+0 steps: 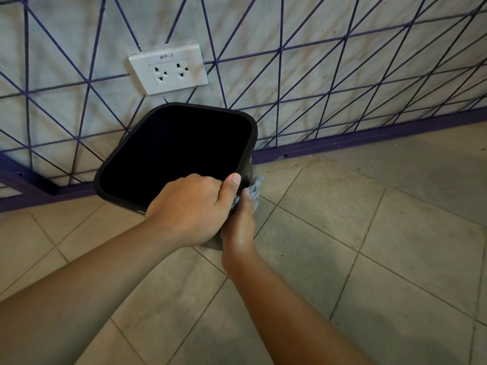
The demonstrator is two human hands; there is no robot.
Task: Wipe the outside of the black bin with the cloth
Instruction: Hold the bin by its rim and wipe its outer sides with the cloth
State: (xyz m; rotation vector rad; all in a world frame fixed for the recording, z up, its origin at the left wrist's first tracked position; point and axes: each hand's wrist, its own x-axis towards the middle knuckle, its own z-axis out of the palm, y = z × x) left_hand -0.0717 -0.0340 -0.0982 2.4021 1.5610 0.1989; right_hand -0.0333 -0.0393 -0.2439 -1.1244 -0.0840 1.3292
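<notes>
Gripping the bin (242, 133) rim, left hand (189, 206); right hand (241, 222) presses cloth (255, 189).

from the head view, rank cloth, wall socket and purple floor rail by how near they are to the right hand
1. cloth: held in the right hand, against the bin's side.
2. purple floor rail: beyond, at the wall's foot.
3. wall socket: farthest, up on the wall, left.

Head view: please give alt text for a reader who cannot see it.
A person's left hand grips the near rim of a tilted black bin while the right hand presses a blue-grey cloth against its outer side. Behind are a wall socket and tiled floor.
</notes>
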